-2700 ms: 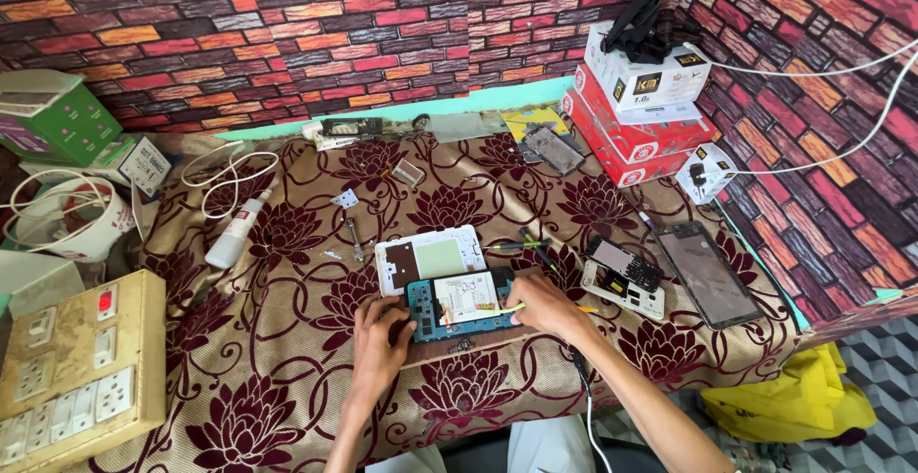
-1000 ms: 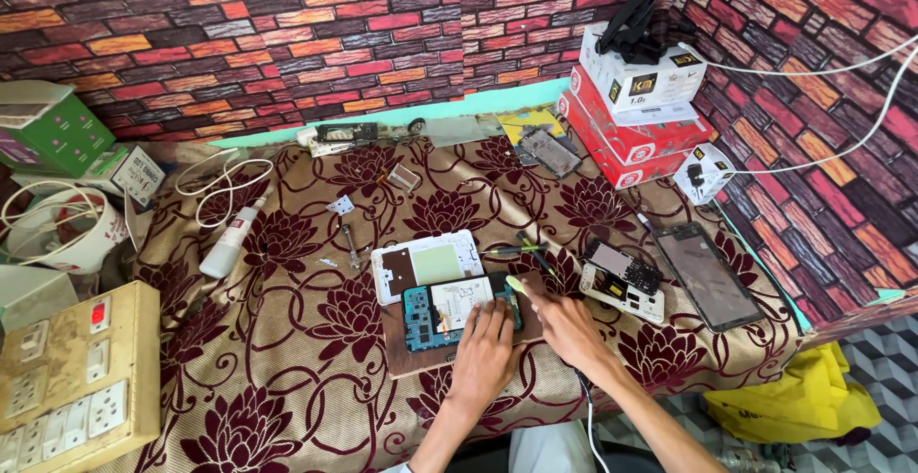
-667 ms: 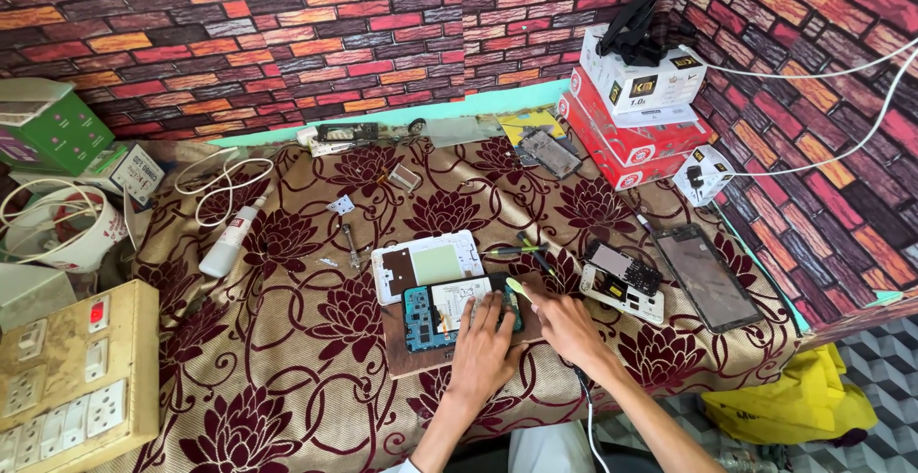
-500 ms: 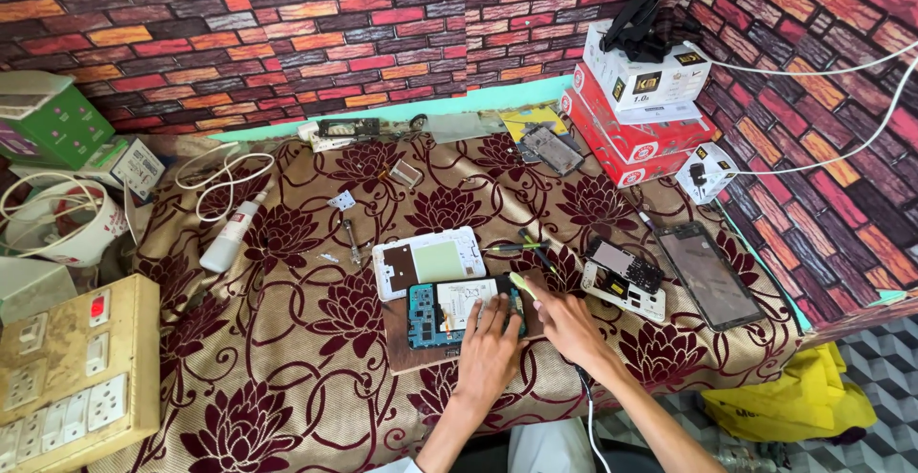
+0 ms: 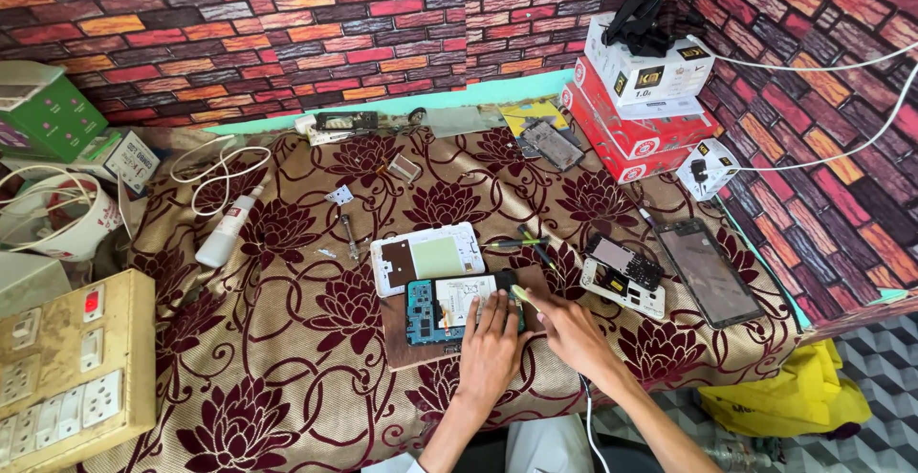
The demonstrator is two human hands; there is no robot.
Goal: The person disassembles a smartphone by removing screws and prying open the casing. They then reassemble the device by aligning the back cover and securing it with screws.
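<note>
1. Maroon-and-cream floral cloth covers the desk [image 5: 287,358]; a brown wooden work board [image 5: 406,344] lies near the middle of its front edge.
2. An opened phone chassis with a blue circuit board and white battery [image 5: 449,306] rests on the work board.
3. The left hand [image 5: 490,349] lies flat on the chassis, fingers together and extended, pressing its right half.
4. The right hand [image 5: 574,334] is closed around a thin yellow-green pry tool [image 5: 521,294], whose tip meets the chassis's right end.
5. A white rear phone cover with a pale green panel [image 5: 427,256] lies touching the far side of the chassis.
6. A second dismantled white phone frame [image 5: 623,277] and a dark glass screen panel [image 5: 708,272] lie toward the right edge.
7. A beige switch-and-socket board [image 5: 67,368] occupies the front-left corner.
</note>
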